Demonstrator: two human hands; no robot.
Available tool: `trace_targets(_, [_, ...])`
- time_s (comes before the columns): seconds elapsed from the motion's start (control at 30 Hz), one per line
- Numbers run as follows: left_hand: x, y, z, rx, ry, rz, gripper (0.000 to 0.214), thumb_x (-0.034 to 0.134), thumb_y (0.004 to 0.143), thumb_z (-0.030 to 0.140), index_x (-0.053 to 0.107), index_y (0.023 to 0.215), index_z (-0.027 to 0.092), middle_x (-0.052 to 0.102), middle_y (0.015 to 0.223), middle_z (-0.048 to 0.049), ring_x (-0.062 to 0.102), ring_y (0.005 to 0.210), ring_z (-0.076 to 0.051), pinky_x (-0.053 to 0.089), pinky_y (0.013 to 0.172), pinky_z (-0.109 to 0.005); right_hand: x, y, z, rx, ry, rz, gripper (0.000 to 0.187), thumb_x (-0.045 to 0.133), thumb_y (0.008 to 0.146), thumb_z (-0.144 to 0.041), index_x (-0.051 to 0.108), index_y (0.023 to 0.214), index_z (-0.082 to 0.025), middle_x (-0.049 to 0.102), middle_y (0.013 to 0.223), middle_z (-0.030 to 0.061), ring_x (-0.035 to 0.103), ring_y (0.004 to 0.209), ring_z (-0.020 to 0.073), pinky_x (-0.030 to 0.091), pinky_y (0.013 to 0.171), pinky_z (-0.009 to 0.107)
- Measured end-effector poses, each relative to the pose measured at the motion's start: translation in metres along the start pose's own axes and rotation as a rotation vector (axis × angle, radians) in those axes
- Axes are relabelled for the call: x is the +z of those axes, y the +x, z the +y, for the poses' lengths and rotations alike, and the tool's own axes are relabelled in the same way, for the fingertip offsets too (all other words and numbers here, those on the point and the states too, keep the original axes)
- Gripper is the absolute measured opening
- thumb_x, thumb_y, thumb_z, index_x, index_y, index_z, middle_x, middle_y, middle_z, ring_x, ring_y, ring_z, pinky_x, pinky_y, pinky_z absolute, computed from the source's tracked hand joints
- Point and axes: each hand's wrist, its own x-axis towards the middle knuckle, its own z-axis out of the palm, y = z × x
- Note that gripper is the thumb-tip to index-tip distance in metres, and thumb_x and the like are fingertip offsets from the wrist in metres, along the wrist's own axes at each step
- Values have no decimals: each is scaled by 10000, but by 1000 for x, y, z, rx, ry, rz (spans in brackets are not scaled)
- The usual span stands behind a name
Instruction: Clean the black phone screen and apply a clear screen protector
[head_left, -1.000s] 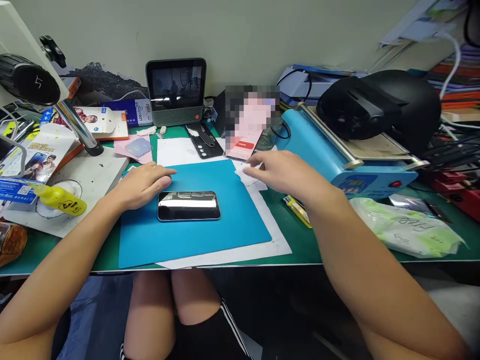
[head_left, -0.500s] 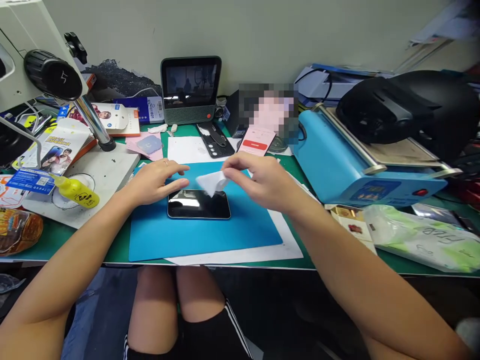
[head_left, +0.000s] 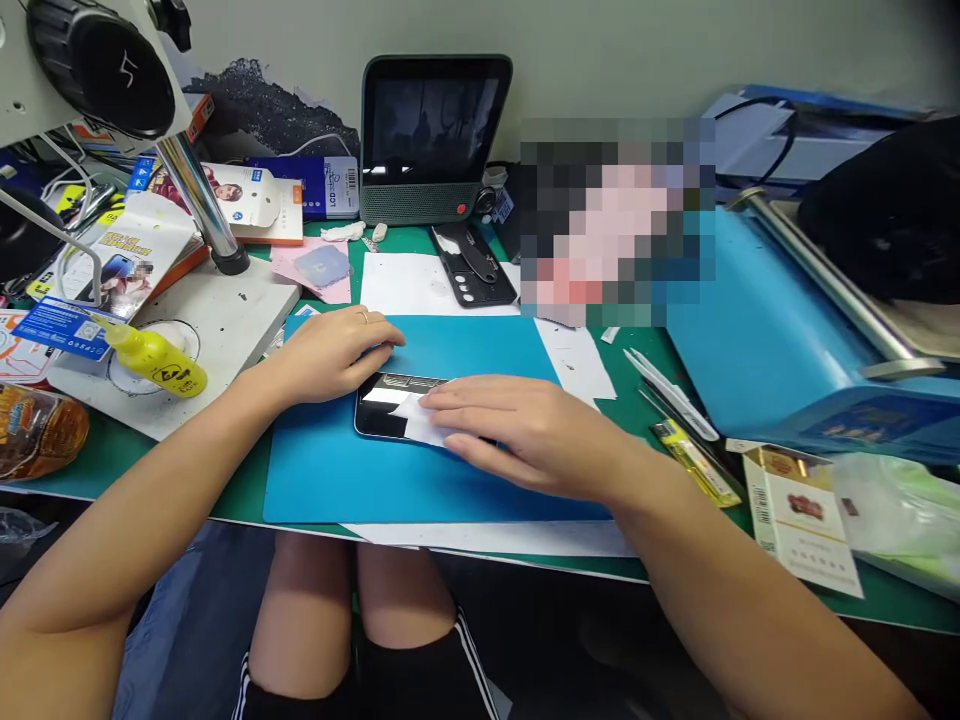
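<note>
1. The right hand (head_left: 540,435) lies over a smartphone (head_left: 382,422), its fingers (head_left: 480,397) on a white wipe (head_left: 420,425) against the glass; whether they pinch it is hidden.
2. The left hand (head_left: 337,352) is loosely bent, its fingers just beside the smartphone's upper left corner.
3. Beneath both hands' fingers, a blue mat (head_left: 330,490) covers part of the green worktop (head_left: 112,455).
4. Beyond the fingers: a black phone cover (head_left: 457,265) and a smart display (head_left: 435,130).
5. Left of the left fingers, a yellow bottle (head_left: 165,370).
6. Right of the right fingers, a cigarette pack (head_left: 810,540).
</note>
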Motion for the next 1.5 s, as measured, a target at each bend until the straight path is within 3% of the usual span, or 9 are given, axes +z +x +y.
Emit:
trace_targets(0.17, [3,0,0,-122,17,82,320,409,985,175,675,1161,208,763,1152,-84,697,1089,-279,511,900,-401,25,12,-15,-68,-119,-101,563,534,1079,-444,568,1553,-142,502,1626,138,506,1521,313,480,1259,520])
trace_targets(0.27, [4,1,0,-157,9,110,303,401,977,166,663,1124,204,759,1131,-86,693,1057,-285,497,857,-403,33,16,-23,-90,-188,-140,695,484,1084,-527,464,1609,-71,388,1687,184,394,1583,336,407,1300,555])
trace_targets(0.53, [-4,-1,7,-91,-48,7,215,433,933,194,623,1032,215,739,992,-65,678,921,-267,462,765,-389,25,-10,-11,3,-225,-97,675,436,1109,-460,272,1713,-207,422,1686,146,464,1550,314,427,1283,595])
trace_targets(0.77, [-13,-2,9,-250,-145,80,249,403,885,241,545,1084,198,689,941,-73,592,767,-251,389,688,-385,30,27,-18,2,-128,-164,741,472,1078,-582,433,1631,-92,371,1702,172,385,1589,347,383,1307,591])
trace_targets(0.97, [-15,-2,10,-229,-118,18,232,368,887,285,531,1033,210,691,952,-84,610,812,-272,410,722,-403,17,15,-15,-184,-107,-197,611,494,1101,-468,513,1567,-72,507,1630,163,518,1515,288,439,1278,533])
trace_targets(1.07, [-13,-2,10,-213,-117,-9,187,379,877,289,517,986,223,695,934,-70,619,815,-269,415,724,-402,18,19,-9,-150,-158,-173,551,474,1112,-416,544,1546,-84,531,1611,158,543,1494,301,454,1263,554])
trace_targets(1.2, [-12,-2,10,-187,-114,-28,172,388,867,261,519,973,225,693,927,-56,623,812,-255,413,719,-388,23,34,-2,-107,-183,-136,701,470,1093,-540,484,1581,-38,445,1654,197,487,1529,358,448,1260,581])
trace_targets(1.37, [-14,-2,11,-96,-92,-43,202,419,954,315,584,1010,212,710,993,-56,642,879,-246,433,779,-378,7,22,26,-150,-48,-87,421,454,1126,-360,706,1388,-148,671,1488,95,635,1413,258,494,1236,501])
trace_targets(1.5, [-13,-1,8,25,-42,-40,241,465,1028,352,652,1071,205,721,1024,-56,650,931,-230,455,840,-360,-6,8,50,-69,27,5,351,487,1106,-308,809,1188,-194,802,1282,48,752,1226,230,614,1047,407])
